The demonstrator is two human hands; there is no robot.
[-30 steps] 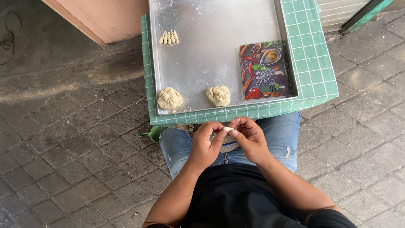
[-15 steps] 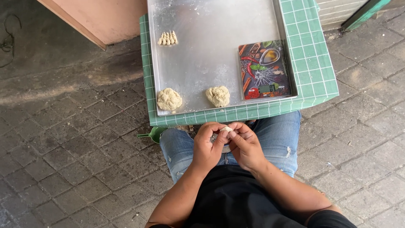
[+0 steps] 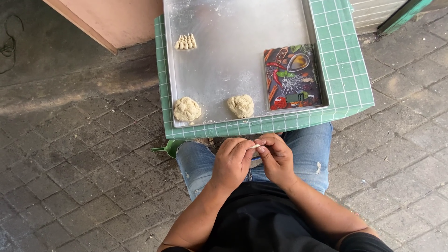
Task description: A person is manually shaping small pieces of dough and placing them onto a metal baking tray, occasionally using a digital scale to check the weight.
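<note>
Over my lap, my left hand (image 3: 232,161) and my right hand (image 3: 276,157) meet and pinch a small pale piece of dough (image 3: 254,146) between their fingertips. On the metal tray (image 3: 233,51) ahead lie two rough dough lumps, one at the near left corner (image 3: 187,109) and one near the middle of the front edge (image 3: 241,105). A short row of small shaped dough pieces (image 3: 185,42) sits at the tray's far left. A flat colourful kitchen scale (image 3: 292,77) rests on the tray's right side.
The tray lies on a small table with a green checked cloth (image 3: 347,56). A green object (image 3: 169,148) pokes out under the table's near left corner. Grey paving stones (image 3: 79,163) surround me; a pink wall base (image 3: 107,18) stands at the back left.
My hands stayed together over my lap, working the small dough piece between the fingertips; they shifted slightly. The things on the tray have not moved.
</note>
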